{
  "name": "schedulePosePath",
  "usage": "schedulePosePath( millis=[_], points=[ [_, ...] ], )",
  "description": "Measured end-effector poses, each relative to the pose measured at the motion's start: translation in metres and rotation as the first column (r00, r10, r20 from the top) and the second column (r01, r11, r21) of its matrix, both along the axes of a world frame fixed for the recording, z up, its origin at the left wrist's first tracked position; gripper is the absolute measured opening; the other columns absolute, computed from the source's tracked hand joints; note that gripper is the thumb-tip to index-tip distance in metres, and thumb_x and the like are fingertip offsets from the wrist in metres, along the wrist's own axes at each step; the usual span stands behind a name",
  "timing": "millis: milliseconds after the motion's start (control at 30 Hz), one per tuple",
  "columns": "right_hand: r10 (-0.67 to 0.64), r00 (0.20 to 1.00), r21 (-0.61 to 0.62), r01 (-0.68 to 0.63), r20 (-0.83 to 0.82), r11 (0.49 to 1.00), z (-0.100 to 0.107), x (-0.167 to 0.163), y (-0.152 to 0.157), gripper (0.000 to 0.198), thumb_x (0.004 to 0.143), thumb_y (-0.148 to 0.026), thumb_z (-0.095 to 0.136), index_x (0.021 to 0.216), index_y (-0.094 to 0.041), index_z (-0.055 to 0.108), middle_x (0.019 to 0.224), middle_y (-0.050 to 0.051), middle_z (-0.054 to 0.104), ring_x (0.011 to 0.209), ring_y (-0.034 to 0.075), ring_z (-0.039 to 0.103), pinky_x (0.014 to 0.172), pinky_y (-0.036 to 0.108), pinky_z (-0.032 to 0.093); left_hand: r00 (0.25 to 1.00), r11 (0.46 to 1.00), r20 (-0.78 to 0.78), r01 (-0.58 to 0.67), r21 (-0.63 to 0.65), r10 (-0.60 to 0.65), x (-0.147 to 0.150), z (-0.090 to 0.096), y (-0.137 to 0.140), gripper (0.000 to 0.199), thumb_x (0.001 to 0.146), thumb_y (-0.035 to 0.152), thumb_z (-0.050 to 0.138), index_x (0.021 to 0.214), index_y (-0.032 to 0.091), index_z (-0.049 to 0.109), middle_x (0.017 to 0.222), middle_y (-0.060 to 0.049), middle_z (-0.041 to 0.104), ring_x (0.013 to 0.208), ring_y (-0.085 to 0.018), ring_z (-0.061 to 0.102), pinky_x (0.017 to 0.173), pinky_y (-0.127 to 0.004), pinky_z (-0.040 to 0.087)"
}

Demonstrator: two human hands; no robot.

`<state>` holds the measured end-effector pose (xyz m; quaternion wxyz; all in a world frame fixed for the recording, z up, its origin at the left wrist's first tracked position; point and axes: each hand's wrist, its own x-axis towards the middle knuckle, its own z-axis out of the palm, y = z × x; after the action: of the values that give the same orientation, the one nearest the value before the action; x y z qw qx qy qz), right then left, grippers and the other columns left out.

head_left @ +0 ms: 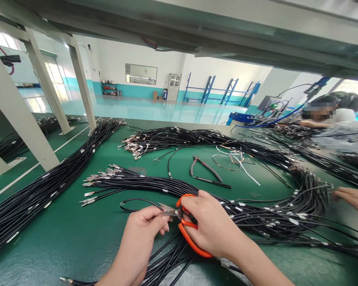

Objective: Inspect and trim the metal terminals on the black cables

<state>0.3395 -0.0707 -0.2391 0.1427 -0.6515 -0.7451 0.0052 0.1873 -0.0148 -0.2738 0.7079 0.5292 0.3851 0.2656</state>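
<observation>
My right hand [213, 224] is wrapped round the orange handles of a pair of scissors [193, 243]. Their blades are parted and point left, right at the fingertips of my left hand [139, 234]. Thumb and forefinger of that left hand pinch a thin black cable [137, 200], which loops out beyond the fingers; the pinched end is mostly hidden. Just behind both hands lies a bundle of black cables [155, 183] with metal terminals at its left end. More loose black cables [167, 262] run beneath my wrists.
Pliers [207, 169] and a black slim tool [211, 182] lie on the green tabletop [62, 222]. Beyond are white strips [247, 171] and another cable bundle [179, 137]. A long bundle [62, 174] runs by white posts [82, 87] at left. Another person's hand [353, 200] touches cables at right.
</observation>
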Motion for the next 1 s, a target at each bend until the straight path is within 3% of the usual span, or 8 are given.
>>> schedulePosePath(
  millis=[367, 533, 767, 1000],
  points=[
    [0.011, 1.0, 0.027, -0.012, 0.02, 1.0, -0.005, -0.001, -0.001, 0.003, 0.068, -0.012, 0.044, 0.066, -0.012, 0.045, 0.06, -0.001, 0.049, 0.052, 0.008, 0.028, 0.064, 0.026, 0.018, 0.999, 1.0, 0.036, -0.023, -0.015, 0.023, 0.001, 0.003, -0.002, 0.032, 0.063, 0.033, 0.054, 0.071, 0.002, 0.051, 0.069, -0.005, 0.048, 0.06, 0.004, 0.039, 0.057, -0.006, 0.036],
    [0.01, 0.999, 0.049, -0.011, 0.036, 0.999, -0.006, -0.002, -0.002, 0.005, 0.069, -0.013, 0.044, 0.064, -0.012, 0.044, 0.058, -0.001, 0.048, 0.051, 0.009, 0.024, 0.062, 0.025, 0.018, 0.999, 1.0, 0.031, -0.028, -0.007, 0.028, 0.001, 0.004, -0.001, 0.035, 0.064, 0.036, 0.055, 0.065, 0.002, 0.047, 0.066, -0.004, 0.047, 0.06, 0.003, 0.039, 0.056, -0.007, 0.035],
    [-0.11, 0.989, -0.073, 0.103, -0.099, 0.992, 0.001, 0.001, 0.002, 0.002, 0.07, -0.013, 0.043, 0.068, -0.013, 0.044, 0.063, 0.0, 0.049, 0.058, 0.01, 0.034, 0.063, 0.024, 0.024, 0.998, 0.998, 0.068, -0.012, -0.061, 0.016, -0.001, 0.007, 0.004, 0.042, 0.063, 0.042, 0.057, 0.068, 0.002, 0.046, 0.07, -0.004, 0.049, 0.06, 0.004, 0.039, 0.057, -0.008, 0.037],
    [-0.069, 0.992, -0.143, 0.054, -0.105, 0.988, 0.01, 0.003, 0.001, 0.005, 0.065, -0.009, 0.041, 0.068, -0.013, 0.041, 0.068, -0.001, 0.049, 0.063, 0.01, 0.036, 0.066, 0.023, 0.025, 0.999, 0.999, 0.05, 0.021, -0.043, -0.019, -0.002, 0.004, 0.006, 0.039, 0.063, 0.039, 0.056, 0.068, 0.002, 0.047, 0.069, -0.004, 0.048, 0.06, 0.004, 0.04, 0.059, -0.008, 0.037]
  ],
)
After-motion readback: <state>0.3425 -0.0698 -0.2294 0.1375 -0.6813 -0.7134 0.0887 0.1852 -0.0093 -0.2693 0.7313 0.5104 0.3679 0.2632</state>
